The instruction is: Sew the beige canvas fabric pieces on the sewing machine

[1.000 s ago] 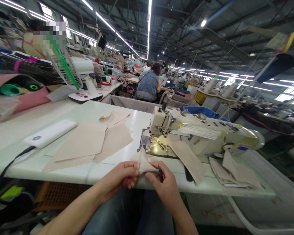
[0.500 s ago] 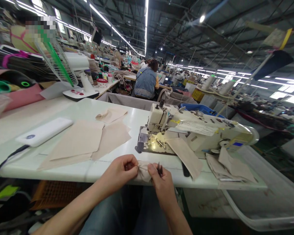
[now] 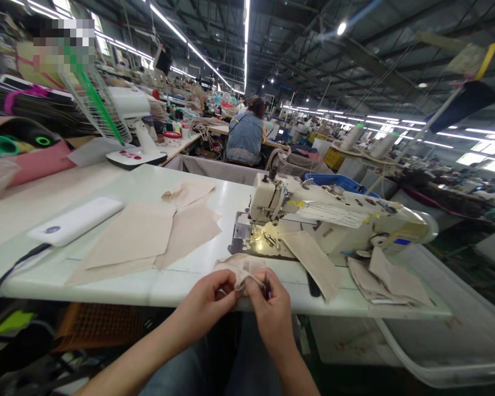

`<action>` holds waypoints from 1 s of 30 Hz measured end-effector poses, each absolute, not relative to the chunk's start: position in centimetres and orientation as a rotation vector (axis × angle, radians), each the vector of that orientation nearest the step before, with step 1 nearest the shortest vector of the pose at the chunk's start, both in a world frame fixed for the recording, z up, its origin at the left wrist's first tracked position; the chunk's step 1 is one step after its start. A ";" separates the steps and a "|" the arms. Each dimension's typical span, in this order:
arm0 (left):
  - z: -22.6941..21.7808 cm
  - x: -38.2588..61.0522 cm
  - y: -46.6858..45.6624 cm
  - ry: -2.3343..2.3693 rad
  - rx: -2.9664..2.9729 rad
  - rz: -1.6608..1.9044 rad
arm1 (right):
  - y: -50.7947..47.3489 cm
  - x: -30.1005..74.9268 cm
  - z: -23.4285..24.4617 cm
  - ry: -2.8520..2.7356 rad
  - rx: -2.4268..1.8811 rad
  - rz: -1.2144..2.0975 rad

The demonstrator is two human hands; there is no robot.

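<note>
Both hands meet at the near edge of the white table, pinching a small bunched piece of beige fabric. My left hand grips its left side with closed fingers. My right hand grips the right side and also holds a small dark tool between its fingers. Just behind the hands stands the cream sewing machine, its needle plate lit. A beige strip lies across the machine bed.
Flat beige fabric pieces lie left of the machine, with a white power bank and cable farther left. More beige pieces are stacked at the right. A desk fan stands at the back. A person in a denim vest sits ahead.
The fabric piece has been turned and bunched between my hands, which shifted slightly lower and closer together. It went from a raised peak to a low crumpled wad.
</note>
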State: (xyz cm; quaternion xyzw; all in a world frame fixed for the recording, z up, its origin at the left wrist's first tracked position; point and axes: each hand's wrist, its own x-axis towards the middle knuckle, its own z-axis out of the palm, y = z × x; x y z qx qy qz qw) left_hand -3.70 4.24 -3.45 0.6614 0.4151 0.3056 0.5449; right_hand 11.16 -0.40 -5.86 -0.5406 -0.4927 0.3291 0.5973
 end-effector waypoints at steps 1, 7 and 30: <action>-3.3 -3.7 4.2 0.976 1.572 0.731 | -0.4 11.2 -5.8 -1.087 -1.242 0.856; -3.1 -3.4 4.5 0.900 1.339 0.707 | -0.4 11.4 -5.9 -0.743 -1.076 1.364; -2.5 -4.1 4.8 1.118 1.217 0.793 | -0.4 11.3 -6.0 -1.381 -1.173 0.679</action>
